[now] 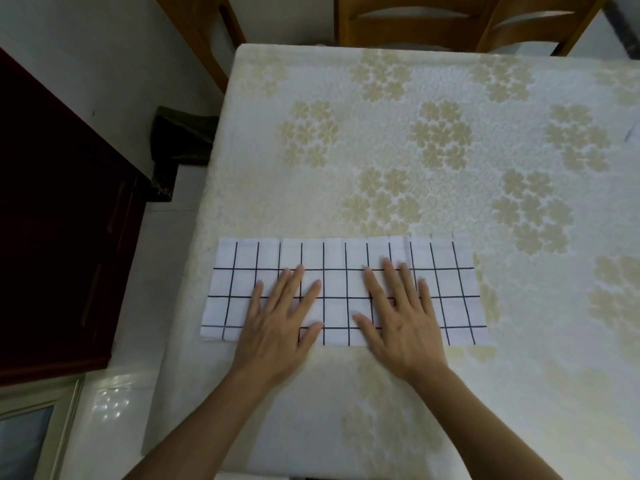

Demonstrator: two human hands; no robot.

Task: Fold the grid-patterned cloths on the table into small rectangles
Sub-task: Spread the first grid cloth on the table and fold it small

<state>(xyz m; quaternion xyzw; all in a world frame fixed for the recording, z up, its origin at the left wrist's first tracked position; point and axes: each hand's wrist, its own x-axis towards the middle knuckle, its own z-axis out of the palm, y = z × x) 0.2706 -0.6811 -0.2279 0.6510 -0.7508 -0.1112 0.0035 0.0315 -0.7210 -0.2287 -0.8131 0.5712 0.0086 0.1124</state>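
A wide table (415, 133) under a cream covering with pale flower clusters fills most of the view. Wooden chairs (415, 22) stand at its far edge and a dark cabinet (52, 220) stands off to the left. The grid-patterned cloth (341, 289) lies flat on the near-left part of the table as a long band running left to right, its left end close to the table's edge. Slight ridges along its far edge suggest it is already doubled over. The left hand (277, 323) and the right hand (401, 327) rest palm-down on the middle of the band, side by side but apart. Their fingers (389, 275) are straight and spread, pressing the fabric flat and gripping nothing. The cloth looks thin, light and limp. It should crease easily but will not keep its shape when lifted, and it may slide or wrinkle on the textured covering. The best hold is probably a pinch at the two corners of one short end, carrying that end over to the other while its layers are kept aligned.
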